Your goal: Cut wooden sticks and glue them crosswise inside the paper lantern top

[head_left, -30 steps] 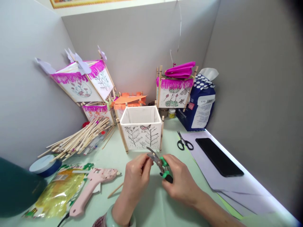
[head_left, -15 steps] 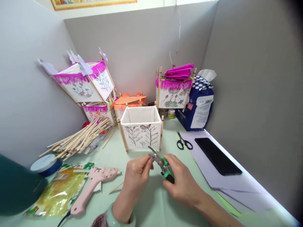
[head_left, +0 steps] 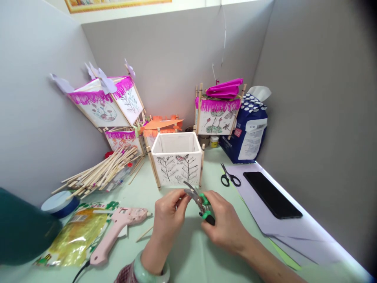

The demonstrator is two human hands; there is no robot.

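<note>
My left hand point(head_left: 170, 210) is closed in a pinch on a thin wooden stick point(head_left: 145, 234). The stick's pale length shows left of my wrist, in line with my fingertips; its middle is hidden by the hand. In my right hand point(head_left: 225, 222) are green-handled pruning shears point(head_left: 206, 208), their blades apart and touching or nearly touching my left fingertips. Whether the stick lies between the blades is hard to make out. Just beyond stands a white box-shaped lantern point(head_left: 177, 169) with wooden corner posts and drawn trees and a bird.
Left lie a pink glue gun point(head_left: 118, 228), a yellow plastic bag point(head_left: 78, 239), a round tub point(head_left: 60, 202) and a pile of sticks point(head_left: 101, 173). Right are black scissors point(head_left: 230, 179), a phone point(head_left: 272, 194) on lilac paper point(head_left: 253, 210), and a blue tissue pack point(head_left: 244, 133). Decorated lanterns point(head_left: 219, 116) stand behind.
My left hand has shifted slightly left and up, and the shears have tilted a little in my right hand. The whole view has moved slightly; both grips stay the same.
</note>
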